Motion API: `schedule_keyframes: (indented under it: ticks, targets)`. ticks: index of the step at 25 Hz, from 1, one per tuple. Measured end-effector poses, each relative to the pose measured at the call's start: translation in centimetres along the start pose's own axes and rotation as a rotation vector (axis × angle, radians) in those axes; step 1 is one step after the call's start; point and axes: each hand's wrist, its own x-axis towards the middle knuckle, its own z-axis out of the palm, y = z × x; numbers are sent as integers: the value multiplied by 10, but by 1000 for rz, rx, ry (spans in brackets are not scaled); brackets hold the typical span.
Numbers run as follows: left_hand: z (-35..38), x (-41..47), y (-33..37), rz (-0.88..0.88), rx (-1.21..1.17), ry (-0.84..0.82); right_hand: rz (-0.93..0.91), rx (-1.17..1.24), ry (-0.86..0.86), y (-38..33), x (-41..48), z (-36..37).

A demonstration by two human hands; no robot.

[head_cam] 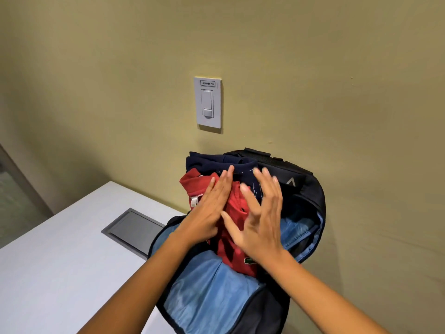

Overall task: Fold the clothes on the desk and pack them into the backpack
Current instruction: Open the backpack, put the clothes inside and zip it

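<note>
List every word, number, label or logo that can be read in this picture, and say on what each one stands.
"4F LDB1 Y4": label on the wall switch plate.
No words: white angle mark on the backpack.
No words: green crocodile emblem on the red shirt.
Too blurred to read: white print on the navy garment.
Too small to read: white neck tag.
</note>
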Motion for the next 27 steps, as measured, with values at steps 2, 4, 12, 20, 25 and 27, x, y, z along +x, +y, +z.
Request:
schedule_keyframes:
  ticks: [2, 4, 12, 20, 25, 27]
  targets:
    - [-4, -3, -16, -125, 46, 74, 40, -95, -208, 3, 35, 4]
    - [-9, -3, -32, -285, 96, 83, 83, -252, -466, 9, 57, 12]
    - [-38, 19, -56, -301, 70, -299, 157, -536, -793, -6, 80, 17]
    - [-38, 32, -25, 16, 223, -161, 228, -831, -694, -8, 40, -25]
    - [-28, 30, -5, 135, 241, 38, 310, -920, -691, -10, 11, -28]
    - [-25, 27, 1, 169, 203, 83, 352, -902, -743, -7, 16, -35]
